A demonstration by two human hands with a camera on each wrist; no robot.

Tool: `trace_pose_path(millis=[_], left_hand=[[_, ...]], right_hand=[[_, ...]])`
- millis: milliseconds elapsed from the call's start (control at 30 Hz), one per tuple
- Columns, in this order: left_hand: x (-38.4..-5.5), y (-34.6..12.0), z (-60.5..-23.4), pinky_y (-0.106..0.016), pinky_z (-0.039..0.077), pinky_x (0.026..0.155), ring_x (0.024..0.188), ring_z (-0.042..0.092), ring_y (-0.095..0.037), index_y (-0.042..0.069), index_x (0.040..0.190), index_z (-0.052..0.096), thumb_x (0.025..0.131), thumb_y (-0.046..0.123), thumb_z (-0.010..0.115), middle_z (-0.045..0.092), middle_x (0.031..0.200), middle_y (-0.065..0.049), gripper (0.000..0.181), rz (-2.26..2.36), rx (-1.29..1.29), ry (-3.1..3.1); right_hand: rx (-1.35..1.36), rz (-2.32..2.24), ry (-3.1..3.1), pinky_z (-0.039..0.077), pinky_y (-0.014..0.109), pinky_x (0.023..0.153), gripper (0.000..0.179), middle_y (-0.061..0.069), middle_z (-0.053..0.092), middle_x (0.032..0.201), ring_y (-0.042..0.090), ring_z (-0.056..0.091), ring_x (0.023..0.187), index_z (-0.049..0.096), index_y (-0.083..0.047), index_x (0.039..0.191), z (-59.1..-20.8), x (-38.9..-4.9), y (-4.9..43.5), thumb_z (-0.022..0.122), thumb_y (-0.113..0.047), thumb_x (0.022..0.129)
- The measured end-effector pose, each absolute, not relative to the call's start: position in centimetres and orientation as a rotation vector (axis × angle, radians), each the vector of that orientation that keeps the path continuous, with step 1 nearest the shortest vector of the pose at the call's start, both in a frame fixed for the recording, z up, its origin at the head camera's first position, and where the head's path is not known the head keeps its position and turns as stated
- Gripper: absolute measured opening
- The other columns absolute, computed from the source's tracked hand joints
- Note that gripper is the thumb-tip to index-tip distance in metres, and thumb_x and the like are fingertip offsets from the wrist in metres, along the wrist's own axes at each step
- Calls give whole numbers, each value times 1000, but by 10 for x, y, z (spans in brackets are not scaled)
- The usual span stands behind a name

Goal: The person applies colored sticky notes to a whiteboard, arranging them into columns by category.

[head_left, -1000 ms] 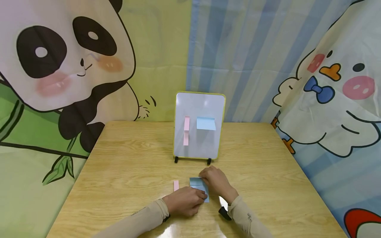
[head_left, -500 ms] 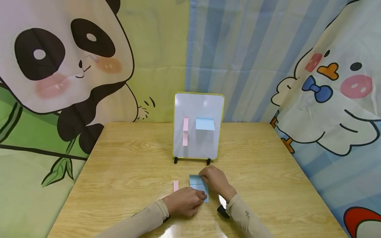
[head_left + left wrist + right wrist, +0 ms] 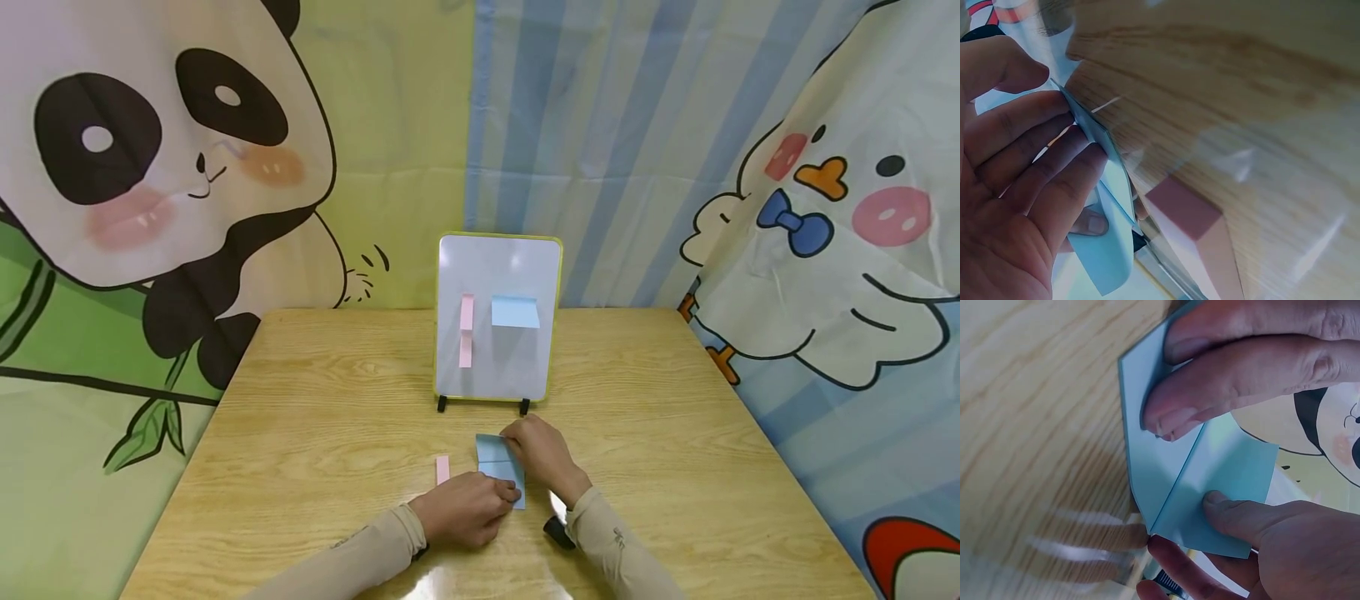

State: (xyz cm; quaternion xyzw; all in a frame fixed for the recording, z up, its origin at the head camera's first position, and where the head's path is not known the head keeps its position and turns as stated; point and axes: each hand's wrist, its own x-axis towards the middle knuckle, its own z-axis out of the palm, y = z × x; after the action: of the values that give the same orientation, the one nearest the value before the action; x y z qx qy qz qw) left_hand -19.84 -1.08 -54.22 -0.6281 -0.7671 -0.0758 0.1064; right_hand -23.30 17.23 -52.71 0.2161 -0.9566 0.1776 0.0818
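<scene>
A blue sticky-note pad (image 3: 504,473) lies on the table in front of the whiteboard. Its top sheet (image 3: 1229,481) is bent up along a crease and partly lifted. My right hand (image 3: 546,454) pinches that sheet by its far right side, the thumb (image 3: 1225,509) on its face and fingers behind. Pressing on the pad from the left is my left hand (image 3: 467,507), whose fingers (image 3: 1060,194) reach out nearly straight. Just left of the pad, a narrow pink sticky-note pad (image 3: 442,469) is partly covered by my left hand; the left wrist view shows it as a thick block.
A yellow-edged whiteboard (image 3: 495,375) stands behind the pad on small black feet (image 3: 524,407). Stuck on it are pink strips (image 3: 467,312) at left and a blue sticky note (image 3: 515,312) at right. Cartoon-printed curtains (image 3: 405,100) hang around the wooden table (image 3: 315,400).
My right hand has shifted slightly away from me, drawing the lifted blue sheet's edge farther up. My left hand stays pressed on the pad.
</scene>
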Motion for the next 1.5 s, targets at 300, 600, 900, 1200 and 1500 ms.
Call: trace_pose_path(millis=[300, 600, 900, 1200, 1500], left_hand=[[-197, -11, -543, -20, 53, 77, 94, 65, -7, 17, 74, 66, 84, 17, 65, 68, 112, 4, 10, -168, -1846, -2243], [-198, -10, -543, -21, 52, 85, 108, 63, -10, 14, 86, 73, 85, 16, 64, 67, 116, 1, 9, -186, -1867, -2255], [-198, -11, -541, -22, 50, 89, 114, 60, -12, 14, 88, 75, 86, 16, 64, 66, 120, 0, 11, -193, -1877, -2285], [-198, -11, -542, -24, 50, 90, 115, 60, -13, 14, 83, 74, 87, 15, 62, 67, 120, 0, 12, -196, -1875, -2274], [-199, -13, -544, -26, 50, 91, 115, 61, -14, 15, 83, 73, 87, 15, 61, 67, 120, 0, 12, -223, -1864, -2243]], right_hand=[[602, 511, -2867, 47, 28, 58, 14, -8, 70, 83, 11, 60, 75, 79, -22, 87, -531, -236, 171, 67, -16, 91], [606, 512, -2856, 40, 26, 52, 20, -9, 63, 72, 7, 50, 62, 76, -23, 77, -527, -239, 170, 65, -13, 92], [592, 536, -2861, 51, 30, 63, 14, -3, 73, 92, 14, 64, 80, 79, -18, 95, -519, -240, 169, 66, -15, 92], [580, 585, -2835, 49, 27, 57, 17, -3, 72, 94, 11, 64, 76, 79, -17, 95, -513, -247, 172, 63, -11, 93], [593, 621, -2738, 50, 28, 61, 13, -4, 72, 91, 13, 63, 79, 78, -15, 96, -501, -248, 171, 67, -9, 91]])
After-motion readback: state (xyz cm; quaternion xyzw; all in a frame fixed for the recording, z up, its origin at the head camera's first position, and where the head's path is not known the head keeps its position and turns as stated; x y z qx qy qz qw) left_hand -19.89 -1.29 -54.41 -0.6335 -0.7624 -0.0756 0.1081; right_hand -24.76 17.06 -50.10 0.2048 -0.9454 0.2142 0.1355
